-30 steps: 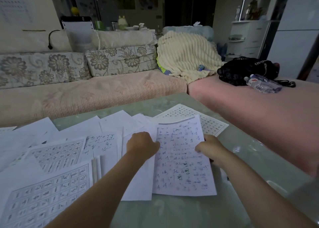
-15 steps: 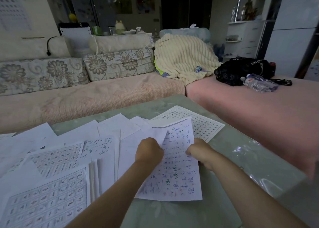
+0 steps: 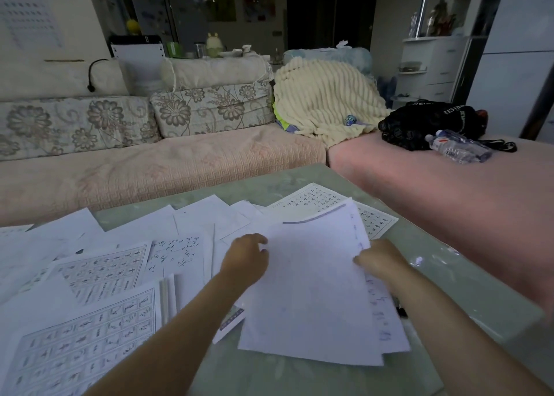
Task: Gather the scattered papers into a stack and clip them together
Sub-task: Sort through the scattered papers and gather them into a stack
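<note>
Here the left hand (image 3: 246, 259) and right hand (image 3: 379, 260) each pinch a side of the top sheets (image 3: 311, 290), likely to square them into a stack on the bench (image 3: 299, 377).

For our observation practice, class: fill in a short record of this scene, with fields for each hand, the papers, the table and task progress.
top sheet: blank side up, over a handwritten sheet
left hand: grips its left edge
right hand: grips its right edge
table: greenish glass
loose papers: spread over its left side
progress: few sheets gathered, no clip seen on them
</note>
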`<state>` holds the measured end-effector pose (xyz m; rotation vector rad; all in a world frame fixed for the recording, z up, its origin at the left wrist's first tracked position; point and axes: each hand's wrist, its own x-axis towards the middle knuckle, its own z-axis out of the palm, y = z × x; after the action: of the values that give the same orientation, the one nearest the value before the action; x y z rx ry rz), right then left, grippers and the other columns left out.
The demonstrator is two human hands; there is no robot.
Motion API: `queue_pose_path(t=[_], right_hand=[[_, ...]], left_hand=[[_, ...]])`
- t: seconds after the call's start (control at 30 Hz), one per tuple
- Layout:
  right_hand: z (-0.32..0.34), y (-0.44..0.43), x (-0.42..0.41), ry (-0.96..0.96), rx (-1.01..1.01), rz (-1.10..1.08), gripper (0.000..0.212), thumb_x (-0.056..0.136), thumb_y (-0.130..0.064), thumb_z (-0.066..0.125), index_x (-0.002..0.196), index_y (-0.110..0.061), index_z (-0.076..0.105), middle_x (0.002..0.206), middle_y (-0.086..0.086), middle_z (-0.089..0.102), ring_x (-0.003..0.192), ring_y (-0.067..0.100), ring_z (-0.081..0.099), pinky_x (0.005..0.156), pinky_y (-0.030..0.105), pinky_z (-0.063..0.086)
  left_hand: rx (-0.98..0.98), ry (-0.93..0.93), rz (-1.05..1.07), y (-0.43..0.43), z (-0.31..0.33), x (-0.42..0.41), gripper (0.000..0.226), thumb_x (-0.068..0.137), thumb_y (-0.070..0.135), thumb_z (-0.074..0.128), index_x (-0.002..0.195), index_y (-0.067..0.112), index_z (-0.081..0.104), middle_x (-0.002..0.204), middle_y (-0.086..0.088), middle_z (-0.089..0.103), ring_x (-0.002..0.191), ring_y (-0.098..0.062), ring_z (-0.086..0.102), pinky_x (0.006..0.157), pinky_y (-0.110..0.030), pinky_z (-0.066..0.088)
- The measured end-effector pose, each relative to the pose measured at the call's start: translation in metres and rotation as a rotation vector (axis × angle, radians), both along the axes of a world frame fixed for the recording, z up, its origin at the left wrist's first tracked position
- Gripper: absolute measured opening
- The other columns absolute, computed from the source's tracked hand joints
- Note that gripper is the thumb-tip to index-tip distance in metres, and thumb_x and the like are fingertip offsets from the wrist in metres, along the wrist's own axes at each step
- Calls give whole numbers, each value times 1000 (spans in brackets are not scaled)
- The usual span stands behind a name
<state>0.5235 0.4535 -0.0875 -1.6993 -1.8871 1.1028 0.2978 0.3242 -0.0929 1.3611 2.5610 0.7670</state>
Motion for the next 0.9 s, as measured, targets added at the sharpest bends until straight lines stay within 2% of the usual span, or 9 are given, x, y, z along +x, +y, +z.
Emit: queue_pose_path(t=[0.1, 0.17, 0.23, 0.3, 0.43, 0.6, 0.73, 0.8, 0.9], right_hand=[[3, 7, 11, -32, 55, -71, 13, 89, -12, 59, 95, -5, 68, 87, 9, 68, 75, 28, 62, 59, 30, 35], [3, 8, 14, 86, -23, -28, 14, 85, -16, 73, 93, -5, 71, 81, 5, 70, 70, 22, 64, 58, 28, 44], [2, 9, 15, 85, -53, 20, 21, 72, -10, 84, 89, -6, 72, 85, 7, 73, 78, 25, 70, 71, 33, 56], [-1, 14, 18, 25, 8, -23, 25, 69, -5, 84, 91, -6, 72, 89, 9, 74, 82, 28, 71, 80, 38, 58], [-2, 21, 30, 46, 75, -128, 26, 70, -7, 82, 93, -7, 71, 92, 11, 72, 82, 31, 69, 79, 40, 58], [-3, 18, 33, 131, 60, -112, 26, 72, -3, 79, 96, -9, 71, 93, 8, 72, 84, 30, 69, 79, 38, 56], [0, 16, 33, 215, 26, -84, 24, 73, 0, 79, 92, -10, 71, 91, 6, 73, 84, 29, 70, 84, 41, 58], [3, 14, 32, 251, -6, -64, 23, 73, 2, 79, 91, -10, 71, 91, 6, 73, 85, 29, 71, 86, 43, 57], [4, 11, 31, 267, -50, -24, 22, 74, 2, 80, 90, -11, 70, 89, 5, 72, 86, 28, 70, 84, 39, 57]], left_hand=[[-298, 179, -73, -5, -9, -23, 70, 91, 56, 50, 149, 22, 32, 158, -1, 25, 146, -22, 20, 119, -38, 19], [-367, 153, -135, -4, -13, -24, 83, 88, 67, 44, 154, 24, 18, 163, 2, 8, 150, -18, 5, 121, -40, 7], [-310, 162, -146, -2, -15, -20, 85, 85, 71, 44, 153, 27, 20, 163, 4, 10, 149, -17, 8, 121, -40, 7], [-280, 206, -118, 1, -18, -18, 90, 80, 77, 44, 152, 29, 20, 161, 3, 14, 148, -20, 11, 120, -41, 10], [-354, 165, -81, 8, -24, -17, 110, 70, 89, 38, 155, 28, 4, 163, -3, 0, 150, -26, 0, 121, -44, 6], [-271, 158, -48, 10, -16, -15, 96, 77, 79, 48, 153, 28, 19, 160, 3, 21, 146, -23, 21, 116, -41, 21], [-108, 98, 28, 7, -14, -19, 70, 83, 64, 57, 143, 32, 39, 140, 4, 53, 126, -24, 50, 100, -35, 41], [-40, 45, 71, 6, -9, -22, 50, 84, 54, 61, 128, 30, 57, 122, 6, 65, 110, -23, 60, 90, -32, 46], [-6, -5, 96, 5, -6, -20, 29, 82, 43, 60, 82, 16, 71, 76, 0, 70, 70, -19, 61, 64, -28, 48]])
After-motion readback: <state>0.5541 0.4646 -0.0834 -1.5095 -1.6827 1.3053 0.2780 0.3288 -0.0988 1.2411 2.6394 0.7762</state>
